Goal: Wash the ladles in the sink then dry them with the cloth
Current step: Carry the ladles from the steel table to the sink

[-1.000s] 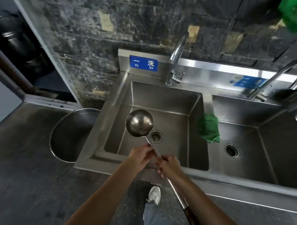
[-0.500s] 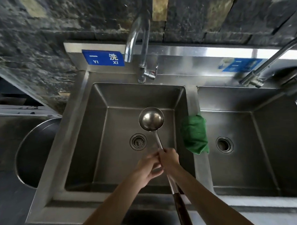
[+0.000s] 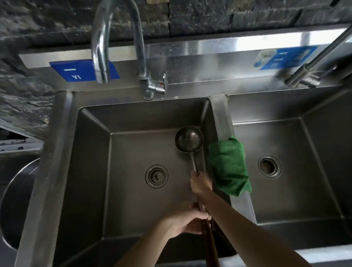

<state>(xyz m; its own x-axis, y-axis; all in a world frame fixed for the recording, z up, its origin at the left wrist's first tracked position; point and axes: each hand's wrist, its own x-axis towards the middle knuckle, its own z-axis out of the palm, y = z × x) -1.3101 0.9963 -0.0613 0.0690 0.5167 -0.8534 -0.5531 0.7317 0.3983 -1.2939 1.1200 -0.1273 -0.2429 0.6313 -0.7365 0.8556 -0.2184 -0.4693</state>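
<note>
A long steel ladle (image 3: 189, 139) with a dark wooden grip hangs low inside the left sink basin (image 3: 96, 176), bowl near the basin's right wall. My right hand (image 3: 199, 183) grips the metal shaft partway up. My left hand (image 3: 186, 219) grips the handle lower down, where metal meets wood. A green cloth (image 3: 229, 167) is draped over the divider between the two basins, just right of my right hand. No water runs from the curved tap (image 3: 108, 45).
The left basin's drain (image 3: 156, 176) lies left of the ladle. A second basin with its drain (image 3: 269, 166) is on the right, with another tap (image 3: 318, 62) above it. A large round metal pot (image 3: 16, 203) stands left of the sink. Dark stone wall behind.
The view has moved closer over the sink. The ladle has gone lower and to the right in the left basin, and my left hand has slid down the handle away from my right.
</note>
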